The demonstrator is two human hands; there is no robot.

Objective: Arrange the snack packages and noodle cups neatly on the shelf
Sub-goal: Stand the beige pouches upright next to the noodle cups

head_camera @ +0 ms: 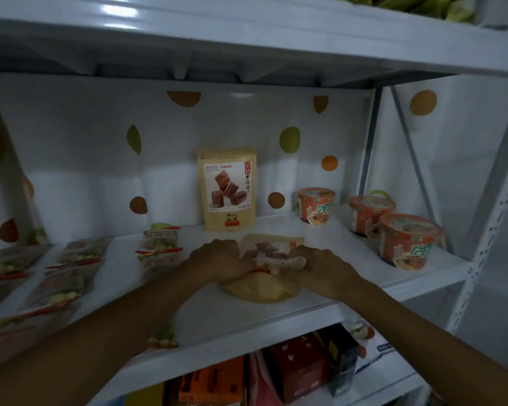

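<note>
On the left of the shelf [276,312], flat snack packets [71,259] are being stored face up in loose rows running front to back, and a short stack of packets [159,247] is being stored just left of centre, near the left hand [217,259]. The left hand is being applied to the left edge of the lying pouch [272,253], with its fingers curled over that edge and clamped on it; the fingertips are being hidden by the knuckles. The lying pouch is being held on the shelf at centre front, label up, with its bottom end bulging toward the front edge. Directly behind it, and apart from it, the standing pouch [228,189] is being displayed upright against the dotted backing sheet [85,159]; this is judged to be the pose intended for the lying pouch. The right hand [320,268] is being applied to the right edge, with its fingers curled and clamped likewise, so the pouch is being gripped between both hands. A two-sided grip is judged to be needed because a soft pouch sags when lifted by one edge. On the right, three noodle cups [408,241] are being stored upright, one near the back and two closer to the frame post; whether those two are touching cannot be told.
</note>
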